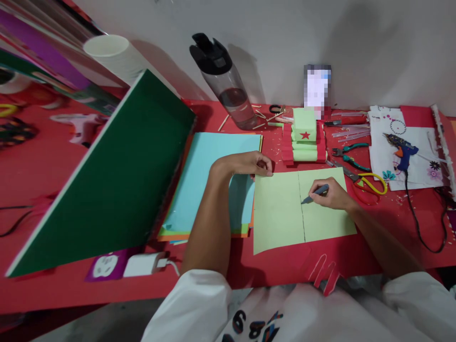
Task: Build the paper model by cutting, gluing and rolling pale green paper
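Observation:
A sheet of light green paper [280, 209] lies on the red table before me, a dark line running down its middle. My right hand [333, 194] is closed around a dark grey marker [316, 194], whose tip touches the sheet beside the line. With fingers curled, my left hand [262, 164] holds the sheet at its upper left corner; some of its fingertips are hidden. My left forearm passes over a stack of coloured paper [213, 147], light blue on top.
A green board [117, 180] leans at left. Behind stand a water bottle [231, 90], a phone [316, 88] and a green paper model with a red star [304, 135]. Scissors [372, 184], pliers [351, 154] and a blue glue gun [402, 154] lie right. A white charger [144, 264] sits near the front.

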The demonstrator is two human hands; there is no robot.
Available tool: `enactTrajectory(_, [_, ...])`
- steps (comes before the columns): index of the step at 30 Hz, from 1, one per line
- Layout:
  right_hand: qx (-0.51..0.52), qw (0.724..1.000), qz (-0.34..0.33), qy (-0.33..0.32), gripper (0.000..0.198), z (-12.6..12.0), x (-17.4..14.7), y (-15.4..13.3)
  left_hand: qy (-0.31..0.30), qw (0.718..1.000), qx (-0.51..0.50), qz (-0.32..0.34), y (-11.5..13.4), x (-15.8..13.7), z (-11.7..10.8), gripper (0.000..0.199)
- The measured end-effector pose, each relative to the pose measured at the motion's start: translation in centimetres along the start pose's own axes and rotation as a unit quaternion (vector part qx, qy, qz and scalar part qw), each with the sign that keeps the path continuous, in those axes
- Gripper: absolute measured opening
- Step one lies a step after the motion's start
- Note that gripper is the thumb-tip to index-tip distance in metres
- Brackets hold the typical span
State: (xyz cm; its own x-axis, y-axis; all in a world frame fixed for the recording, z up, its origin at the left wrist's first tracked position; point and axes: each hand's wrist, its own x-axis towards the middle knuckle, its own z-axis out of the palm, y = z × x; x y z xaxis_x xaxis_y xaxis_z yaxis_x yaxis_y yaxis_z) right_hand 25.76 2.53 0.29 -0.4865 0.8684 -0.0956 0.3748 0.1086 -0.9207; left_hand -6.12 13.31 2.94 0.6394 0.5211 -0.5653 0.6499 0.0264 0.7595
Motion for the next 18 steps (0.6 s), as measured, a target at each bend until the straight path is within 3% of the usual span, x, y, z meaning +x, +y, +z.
enactTrajectory(5, [0.014, 0.999, 0.01, 0.044, 0.016, 0.1, 0.08, 0.16, -0.003, 1.0, 0.003, 0.01, -0.08, 0.03, 0.01, 0.034])
enactTrajectory(9, [0.016, 1.0, 0.001, 0.025, 0.016, 0.18, 0.19, 0.45, -0.001, 1.0, 0.007, 0.01, -0.15, 0.07, 0.0, 0.034])
enactTrajectory(13, [0.023, 0.997, 0.013, 0.069, 0.016, 0.18, 0.24, 0.6, -0.002, 1.0, 0.011, 0.007, -0.24, 0.1, -0.05, 0.033])
enactTrajectory(18, [0.022, 0.999, 0.013, 0.043, 0.018, 0.15, 0.23, 0.68, -0.001, 1.0, 0.006, 0.006, -0.21, 0.09, -0.04, 0.033])
